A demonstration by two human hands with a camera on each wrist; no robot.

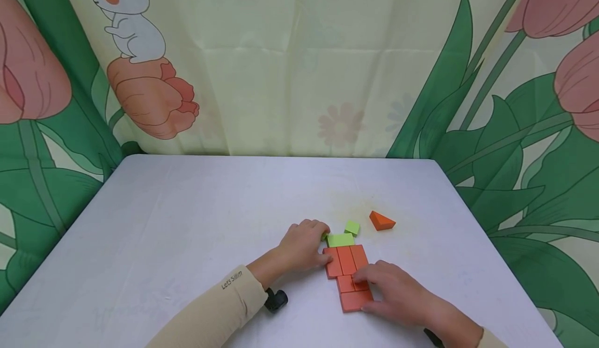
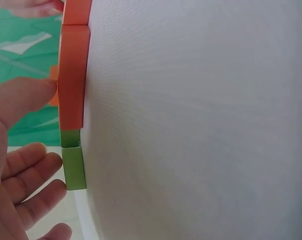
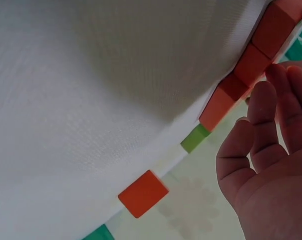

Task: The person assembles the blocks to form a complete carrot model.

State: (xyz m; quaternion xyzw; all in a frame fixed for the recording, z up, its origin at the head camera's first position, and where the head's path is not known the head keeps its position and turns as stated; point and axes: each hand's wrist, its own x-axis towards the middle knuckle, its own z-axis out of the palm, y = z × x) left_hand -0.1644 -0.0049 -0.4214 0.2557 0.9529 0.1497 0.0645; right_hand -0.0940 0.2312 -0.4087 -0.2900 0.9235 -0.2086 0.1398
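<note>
Orange-red blocks (image 1: 355,301) lie flat, edge to edge, in a stepped group on the table. A light green block (image 1: 340,240) sits against the group's far end, with a green cube (image 1: 352,228) just beyond it. My left hand (image 1: 303,245) is at the left side: its thumb (image 2: 38,92) touches an orange-red block (image 2: 73,75), and its loosely bent fingers are at a small green block (image 2: 74,167). My right hand (image 1: 402,297) rests at the group's near right, fingertips over the small orange-red blocks and thumb beside the nearest one.
An orange triangular block (image 1: 382,221) lies apart, beyond the group to the right. The white-covered table (image 1: 187,223) ends at a printed curtain (image 1: 281,77) with tulips and a white mouse. Black wrist straps show on both arms.
</note>
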